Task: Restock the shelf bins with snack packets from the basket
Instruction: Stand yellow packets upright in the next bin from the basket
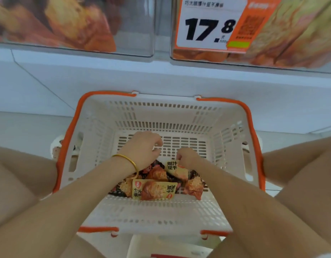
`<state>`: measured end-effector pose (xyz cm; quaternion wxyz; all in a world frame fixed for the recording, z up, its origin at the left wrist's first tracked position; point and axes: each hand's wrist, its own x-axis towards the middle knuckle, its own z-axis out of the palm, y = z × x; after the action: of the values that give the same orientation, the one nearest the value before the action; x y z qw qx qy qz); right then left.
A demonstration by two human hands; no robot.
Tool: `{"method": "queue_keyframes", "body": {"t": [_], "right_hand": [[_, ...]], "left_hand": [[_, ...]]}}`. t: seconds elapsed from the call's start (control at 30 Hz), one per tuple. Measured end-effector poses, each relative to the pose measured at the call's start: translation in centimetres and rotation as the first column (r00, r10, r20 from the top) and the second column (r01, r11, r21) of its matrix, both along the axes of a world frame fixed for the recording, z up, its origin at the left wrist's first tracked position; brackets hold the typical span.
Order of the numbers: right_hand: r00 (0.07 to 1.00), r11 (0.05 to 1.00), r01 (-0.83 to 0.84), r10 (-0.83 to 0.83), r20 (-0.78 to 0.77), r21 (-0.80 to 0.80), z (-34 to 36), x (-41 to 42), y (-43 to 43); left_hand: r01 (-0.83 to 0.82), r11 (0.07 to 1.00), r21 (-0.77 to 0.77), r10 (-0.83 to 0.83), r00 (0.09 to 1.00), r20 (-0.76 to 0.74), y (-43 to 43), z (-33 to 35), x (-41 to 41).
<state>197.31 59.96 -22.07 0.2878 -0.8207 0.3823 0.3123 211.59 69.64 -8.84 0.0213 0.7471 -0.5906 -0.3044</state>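
Note:
A white basket [161,116] with orange handles sits on the floor between my knees. Several orange and black snack packets [155,189] lie heaped at its near side. My left hand [142,149], with a gold bangle on its wrist, reaches into the basket above the heap with fingers curled, and I cannot see anything in it. My right hand [187,157] pinches the top edge of one yellow-labelled packet [174,167]. Two clear shelf bins [135,34] [300,34] with orange packets inside stand above.
An orange price tag [213,25] reading 17.8 hangs on the right bin. A white shelf front [161,79] runs under the bins. My bare knees [21,174] [306,174] flank the basket. The far half of the basket floor shows bare slats.

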Motion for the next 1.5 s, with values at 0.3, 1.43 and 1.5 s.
{"method": "queue_keyframes", "body": {"t": [0.3, 1.43, 1.5], "right_hand": [[0.817, 0.979, 0.197, -0.196, 0.543, 0.055, 18.8, -3.2, -3.4], [0.308, 0.778, 0.542, 0.168, 0.936, -0.318, 36.7, -7.4, -10.6], [0.303, 0.787, 0.545, 0.137, 0.943, -0.289, 36.8, -7.3, -10.5]], "left_hand": [[-0.077, 0.990, -0.116, 0.045, 0.965, -0.259, -2.8, 5.4, -2.1], [-0.131, 0.420, -0.898, -0.094, 0.978, -0.187, -12.7, 24.8, -6.1], [-0.120, 0.416, -0.901, -0.085, 0.982, -0.169, -12.8, 25.0, -6.3]]}}
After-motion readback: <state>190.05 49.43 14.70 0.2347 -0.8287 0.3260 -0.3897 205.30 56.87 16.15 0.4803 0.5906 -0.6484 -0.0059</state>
